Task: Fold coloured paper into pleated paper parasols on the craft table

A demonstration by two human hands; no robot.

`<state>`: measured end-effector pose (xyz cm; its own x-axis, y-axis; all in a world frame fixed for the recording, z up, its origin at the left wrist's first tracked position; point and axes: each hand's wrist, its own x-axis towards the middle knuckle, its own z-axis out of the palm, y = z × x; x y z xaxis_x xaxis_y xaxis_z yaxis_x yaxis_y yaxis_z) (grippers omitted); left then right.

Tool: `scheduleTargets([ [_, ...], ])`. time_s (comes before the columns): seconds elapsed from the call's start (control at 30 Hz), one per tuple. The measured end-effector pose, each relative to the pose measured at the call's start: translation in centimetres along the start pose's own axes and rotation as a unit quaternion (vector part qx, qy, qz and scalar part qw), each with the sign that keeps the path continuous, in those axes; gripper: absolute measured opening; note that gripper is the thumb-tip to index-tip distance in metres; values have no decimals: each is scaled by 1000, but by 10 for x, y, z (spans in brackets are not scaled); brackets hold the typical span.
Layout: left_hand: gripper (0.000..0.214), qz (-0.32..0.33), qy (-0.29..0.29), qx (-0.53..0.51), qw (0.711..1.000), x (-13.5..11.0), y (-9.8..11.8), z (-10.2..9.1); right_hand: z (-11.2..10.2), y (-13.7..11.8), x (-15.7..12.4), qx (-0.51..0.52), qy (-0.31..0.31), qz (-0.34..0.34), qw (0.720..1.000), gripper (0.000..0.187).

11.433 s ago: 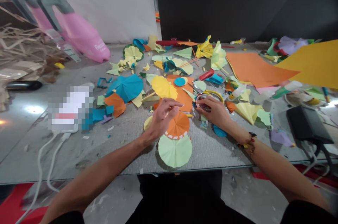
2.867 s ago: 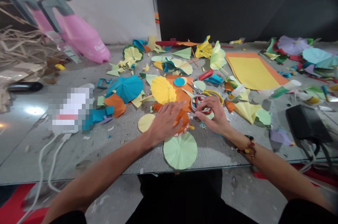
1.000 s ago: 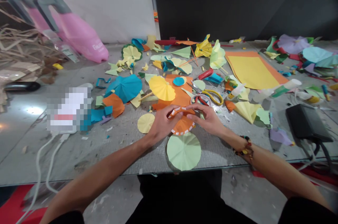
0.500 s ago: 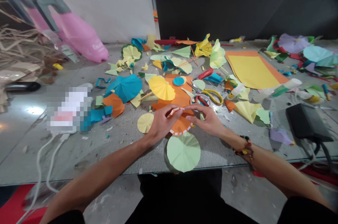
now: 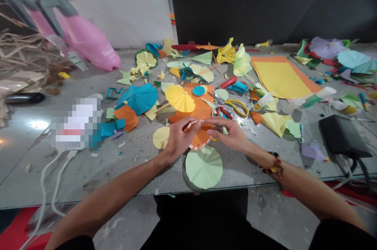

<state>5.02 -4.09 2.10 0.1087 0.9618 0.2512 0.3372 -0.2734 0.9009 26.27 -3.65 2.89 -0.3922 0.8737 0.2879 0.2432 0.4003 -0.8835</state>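
My left hand pinches the far left rim of an orange paper disc edged with a dashed white band. From the other side, the fingers of my right hand reach to the same rim and meet my left fingertips; its thumb rests by the disc's right edge. The fingertips partly hide the rim. Just below lies a pleated light green paper circle. A smaller pale yellow circle is beside my left hand. Beyond the hands are a yellow paper umbrella and yellow-handled scissors.
A blue paper umbrella and many paper scraps cover the middle. Yellow and orange sheets, glue bottles and a black power adapter lie right. A phone-like blurred device with white cables and pink spray bottles stand left.
Both hands stay at the orange disc's rim, with only slight finger movement. The whole view has shifted very slightly.
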Motion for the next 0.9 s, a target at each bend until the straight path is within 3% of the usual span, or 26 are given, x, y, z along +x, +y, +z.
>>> scheduleTargets([
  [0.1, 28, -1, 12, 5, 1000, 1, 1, -1, 0, 1, -1, 9, -4, 9, 1000, 34],
  [0.27, 23, 2, 61, 7, 998, 7, 4, -5, 0, 9, -1, 46, 44, 44, 997, 44],
  [0.43, 26, 6, 29, -20, 999, 7, 2, -5, 2, 11, 0, 48, 68, 22, 996, 37],
  [0.57, 29, -9, -2, -37, 999, 8, -2, -4, 4, 12, -2, 5, 86, 2, 996, 28],
  [0.77, 26, -10, 3, -38, 999, 10, -7, -4, 2, 6, -5, -63, 91, -25, 994, 23],
  [0.9, 23, -14, 4, -31, 999, 10, -11, -4, -11, 5, -3, -189, 117, -69, 973, 21],
])
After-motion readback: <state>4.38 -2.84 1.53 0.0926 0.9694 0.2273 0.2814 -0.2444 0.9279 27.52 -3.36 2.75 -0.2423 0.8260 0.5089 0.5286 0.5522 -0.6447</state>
